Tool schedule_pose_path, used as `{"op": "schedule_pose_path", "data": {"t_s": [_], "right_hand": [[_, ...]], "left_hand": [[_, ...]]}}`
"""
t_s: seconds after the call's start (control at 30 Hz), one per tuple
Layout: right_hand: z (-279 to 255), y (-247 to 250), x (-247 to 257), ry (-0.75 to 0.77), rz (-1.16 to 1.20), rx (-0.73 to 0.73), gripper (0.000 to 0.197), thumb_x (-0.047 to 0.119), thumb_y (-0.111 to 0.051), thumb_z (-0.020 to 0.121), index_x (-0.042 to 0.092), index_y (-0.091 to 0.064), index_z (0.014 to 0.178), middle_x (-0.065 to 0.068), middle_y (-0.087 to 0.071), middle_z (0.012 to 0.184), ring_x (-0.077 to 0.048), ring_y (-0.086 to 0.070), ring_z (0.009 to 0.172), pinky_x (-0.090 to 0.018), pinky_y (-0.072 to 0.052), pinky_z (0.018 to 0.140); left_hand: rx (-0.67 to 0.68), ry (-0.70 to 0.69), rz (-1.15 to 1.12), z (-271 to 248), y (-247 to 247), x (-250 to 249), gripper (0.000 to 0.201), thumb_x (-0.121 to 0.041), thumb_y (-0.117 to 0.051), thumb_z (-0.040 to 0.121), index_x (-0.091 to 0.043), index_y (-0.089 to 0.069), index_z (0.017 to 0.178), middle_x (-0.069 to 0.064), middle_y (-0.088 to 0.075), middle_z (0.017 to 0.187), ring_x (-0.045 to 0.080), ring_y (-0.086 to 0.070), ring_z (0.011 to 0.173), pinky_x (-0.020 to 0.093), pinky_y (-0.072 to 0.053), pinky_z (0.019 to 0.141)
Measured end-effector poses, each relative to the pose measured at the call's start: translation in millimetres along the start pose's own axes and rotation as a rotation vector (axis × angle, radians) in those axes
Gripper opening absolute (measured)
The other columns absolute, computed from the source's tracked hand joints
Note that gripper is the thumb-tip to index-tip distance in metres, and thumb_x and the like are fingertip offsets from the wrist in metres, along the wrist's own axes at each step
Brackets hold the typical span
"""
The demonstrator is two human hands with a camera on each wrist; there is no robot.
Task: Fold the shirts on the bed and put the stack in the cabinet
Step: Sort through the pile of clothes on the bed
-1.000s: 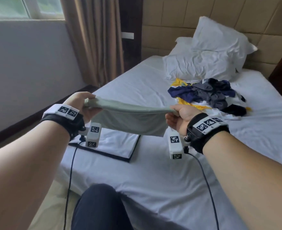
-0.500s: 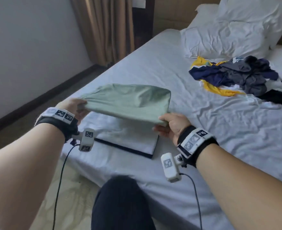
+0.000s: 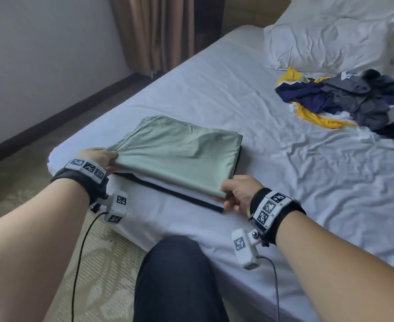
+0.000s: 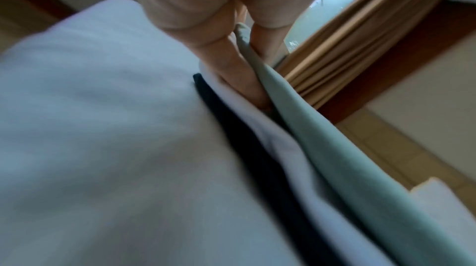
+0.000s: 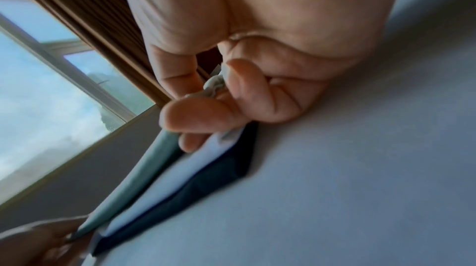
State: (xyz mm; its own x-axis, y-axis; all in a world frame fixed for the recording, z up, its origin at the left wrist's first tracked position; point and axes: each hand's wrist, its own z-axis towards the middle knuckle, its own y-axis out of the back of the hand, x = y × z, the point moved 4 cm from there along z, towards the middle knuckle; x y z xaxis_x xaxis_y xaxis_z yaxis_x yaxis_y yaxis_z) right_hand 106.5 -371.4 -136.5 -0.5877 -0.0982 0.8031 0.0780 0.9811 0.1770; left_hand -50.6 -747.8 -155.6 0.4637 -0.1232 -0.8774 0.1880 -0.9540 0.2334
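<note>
Pinching green shirt (image 3: 179, 149) corners, L hand (image 3: 96, 156), R hand (image 3: 237, 194), atop stack (image 3: 168, 189)

Both arms reach forward, the left hand (image 3: 97, 156) and right hand (image 3: 239, 194) each pinching with curled fingers.

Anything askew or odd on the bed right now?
Slightly. The green shirt sits skewed on the stack: its near edge stops short, leaving white and dark layers exposed. Both hands pinch its near corners. The unfolded pile is expected, not odd.
</note>
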Motion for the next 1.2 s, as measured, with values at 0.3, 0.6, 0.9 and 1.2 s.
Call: {"op": "schedule_pose_path", "data": {"t_s": [0.3,0.6,0.9,1.2], "right_hand": [[11,25,40,0.352,-0.578,-0.478,0.015,0.033,-0.058,0.091,0.018,-0.059,0.093,-0.002,-0.067,0.093,-0.025,-0.062,0.088,-0.032,-0.043,0.07],[48,-25,70,0.621,-1.168,-0.23,0.062,0.048,-0.043,0.101,0.034,-0.022,0.158,0.009,-0.004,0.169,-0.021,0.005,0.156,-0.048,-0.002,0.125],[111,-33,45,0.381,-1.398,-0.064,0.07,0.072,-0.017,0.097,0.048,0.015,0.155,0.015,0.026,0.164,-0.019,0.026,0.152,-0.043,0.017,0.122],[110,-32,49,0.33,-1.373,0.006,0.072,0.075,-0.019,0.096,0.05,0.014,0.155,0.014,0.027,0.164,-0.021,0.028,0.151,-0.043,0.019,0.121]], "left_hand": [[-0.06,-0.666,1.051,-74,-87,-39,0.063,-0.07,-0.045,0.094,-0.051,-0.031,0.152,0.005,-0.019,0.167,0.032,-0.013,0.154,0.048,-0.011,0.124],[0.25,-0.447,1.249,-58,-104,22,0.084,-0.095,-0.016,0.079,-0.062,0.016,0.15,-0.006,0.034,0.164,0.027,0.04,0.147,0.054,0.022,0.12],[0.275,-0.423,1.197,-47,-107,32,0.08,-0.093,-0.019,0.081,-0.066,0.019,0.146,-0.01,0.037,0.162,0.023,0.044,0.144,0.052,0.028,0.116],[0.259,-0.381,1.218,-51,-112,30,0.082,-0.093,-0.021,0.082,-0.064,0.018,0.148,-0.009,0.036,0.163,0.025,0.042,0.145,0.055,0.025,0.117]]}}
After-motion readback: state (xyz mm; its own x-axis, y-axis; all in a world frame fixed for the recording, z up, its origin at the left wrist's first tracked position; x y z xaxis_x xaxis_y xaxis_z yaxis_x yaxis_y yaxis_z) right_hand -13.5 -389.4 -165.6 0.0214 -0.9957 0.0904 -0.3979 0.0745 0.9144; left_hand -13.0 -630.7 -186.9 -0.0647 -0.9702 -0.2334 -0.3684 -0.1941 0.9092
